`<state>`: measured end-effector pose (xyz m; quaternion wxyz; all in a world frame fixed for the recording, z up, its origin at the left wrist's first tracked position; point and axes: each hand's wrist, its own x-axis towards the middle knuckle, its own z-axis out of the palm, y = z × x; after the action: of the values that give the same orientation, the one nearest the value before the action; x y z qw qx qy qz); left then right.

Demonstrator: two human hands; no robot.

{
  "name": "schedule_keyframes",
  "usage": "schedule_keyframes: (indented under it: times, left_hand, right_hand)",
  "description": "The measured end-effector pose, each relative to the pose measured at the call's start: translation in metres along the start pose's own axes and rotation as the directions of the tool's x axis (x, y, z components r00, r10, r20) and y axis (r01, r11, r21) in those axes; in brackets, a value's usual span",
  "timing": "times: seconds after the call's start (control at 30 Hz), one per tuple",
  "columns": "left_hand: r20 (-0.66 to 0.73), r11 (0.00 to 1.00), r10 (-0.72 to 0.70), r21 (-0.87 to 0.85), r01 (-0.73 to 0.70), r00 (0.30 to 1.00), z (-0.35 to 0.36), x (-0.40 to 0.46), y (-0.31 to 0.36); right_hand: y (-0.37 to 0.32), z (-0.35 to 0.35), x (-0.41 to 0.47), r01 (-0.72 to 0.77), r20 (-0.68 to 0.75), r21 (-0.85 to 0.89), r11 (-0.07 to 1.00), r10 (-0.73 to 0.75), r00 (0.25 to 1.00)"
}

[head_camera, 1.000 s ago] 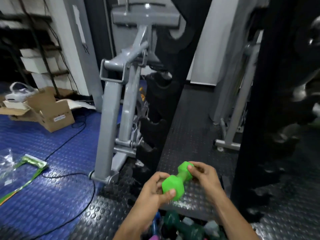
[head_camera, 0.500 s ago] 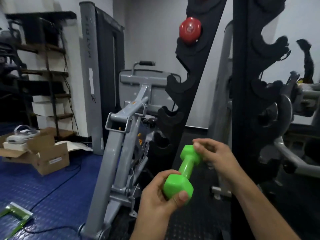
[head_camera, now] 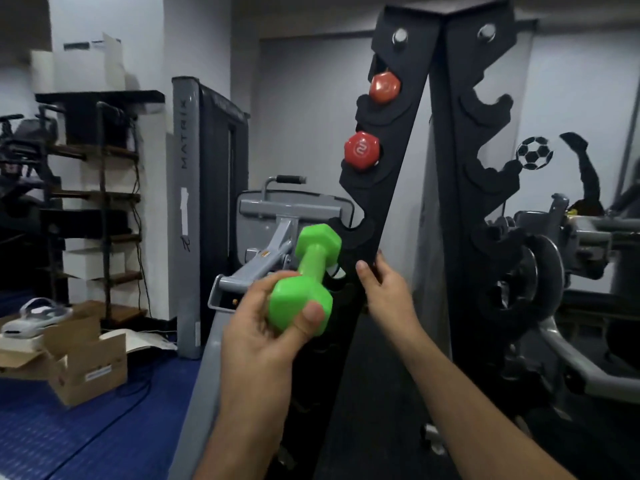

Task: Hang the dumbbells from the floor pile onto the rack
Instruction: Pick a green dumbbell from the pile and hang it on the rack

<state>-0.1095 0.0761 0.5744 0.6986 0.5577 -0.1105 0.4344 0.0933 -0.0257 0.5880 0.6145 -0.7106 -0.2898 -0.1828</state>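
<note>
Dumbbell (head_camera: 306, 277), green, now raised from floor level to just left of the rack (head_camera: 391, 188), below its two red dumbbells (head_camera: 362, 151). My left grip (head_camera: 266, 327) clenches its near head; right grip (head_camera: 384, 289) has let go, probably steadying the rack upright. Hanging comes next.

White walls (head_camera: 294, 116), blue studded floor mat (head_camera: 52, 441) at left with open cardboard boxes (head_camera: 72, 358) on it, dark shelving unit (head_camera: 100, 188) behind them, grey Matrix machine (head_camera: 188, 209) mid-room, football decal (head_camera: 534, 152) on right wall, dim indoor light.
</note>
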Motion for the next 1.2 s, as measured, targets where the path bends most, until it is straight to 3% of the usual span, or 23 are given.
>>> schedule_keyframes:
  times: [0.37,0.63,1.2]
  left_hand:
    - [-0.030,0.964,0.102,0.248,-0.091,0.994,0.033,0.117,-0.011]
    - [0.026,0.928,0.056,0.368,-0.062,0.998,0.051,0.153,-0.019]
    - [0.212,0.913,-0.130,0.407,0.034,0.969,0.055,0.185,-0.030]
  right_hand:
    - [0.007,0.001,-0.003,0.002,0.020,-0.069,0.998,0.000,1.000]
    - [0.002,-0.001,-0.005,-0.001,0.033,-0.101,0.995,0.004,0.999]
    - [0.009,0.002,-0.006,-0.019,0.044,0.000,1.000,0.019,0.999]
